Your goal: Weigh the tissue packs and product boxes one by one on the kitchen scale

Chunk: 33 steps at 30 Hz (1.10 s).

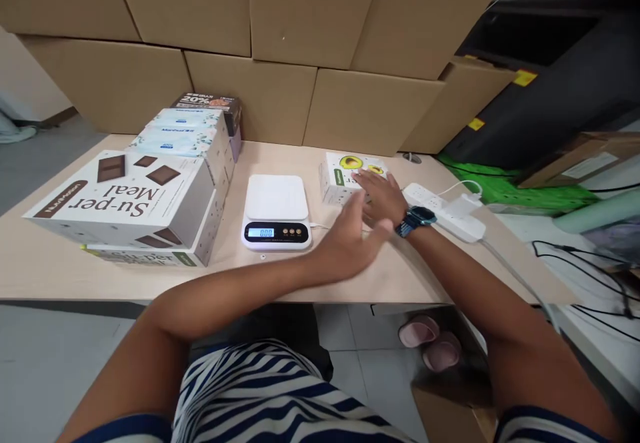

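A white box with avocado pictures (333, 180) lies on the table, right of a white digital scale (277, 198) whose display reads 0.00. My right hand (384, 198), with a dark watch on its wrist, rests over the right part of this box, fingers stretched across it. Slightly blurred, my left hand (349, 246) is held above the table in front of the box, thumb and fingers apart, nothing in it. The scale's platform carries nothing. Part of the avocado box is hidden behind my right hand.
At left, a Su-per Meal box (120, 193) lies on another box, with tissue packs (175, 138) behind. A white power strip (445, 213) with a plugged-in adapter lies at right. Cardboard boxes (255, 96) wall off the back. Pink slippers (420, 331) are on the floor.
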Each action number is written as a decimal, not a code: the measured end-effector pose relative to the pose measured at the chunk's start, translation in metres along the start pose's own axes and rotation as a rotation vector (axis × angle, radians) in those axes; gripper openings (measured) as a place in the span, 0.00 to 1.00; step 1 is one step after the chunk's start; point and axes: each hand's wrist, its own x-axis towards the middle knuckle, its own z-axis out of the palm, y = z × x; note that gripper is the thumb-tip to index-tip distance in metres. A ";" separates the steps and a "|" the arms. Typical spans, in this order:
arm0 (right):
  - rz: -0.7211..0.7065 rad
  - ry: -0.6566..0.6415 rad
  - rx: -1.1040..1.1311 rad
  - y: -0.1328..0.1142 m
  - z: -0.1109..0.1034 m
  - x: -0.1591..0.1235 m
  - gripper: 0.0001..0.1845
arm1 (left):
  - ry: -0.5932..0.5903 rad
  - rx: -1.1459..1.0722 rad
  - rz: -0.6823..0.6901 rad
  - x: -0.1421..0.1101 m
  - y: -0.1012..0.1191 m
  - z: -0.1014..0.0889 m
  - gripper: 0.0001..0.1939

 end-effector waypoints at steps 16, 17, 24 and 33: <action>0.030 -0.110 0.018 0.012 0.038 0.132 0.44 | -0.423 0.730 0.601 -0.111 -0.053 -0.093 0.28; 0.028 -0.114 0.015 0.014 0.039 0.133 0.44 | -0.392 0.718 0.616 -0.111 -0.053 -0.094 0.27; 0.008 -0.107 0.034 0.024 0.041 0.134 0.44 | -0.190 0.602 0.683 -0.107 -0.051 -0.094 0.22; 0.027 -0.103 0.025 0.016 0.040 0.138 0.43 | -0.102 0.579 0.754 -0.107 -0.050 -0.089 0.19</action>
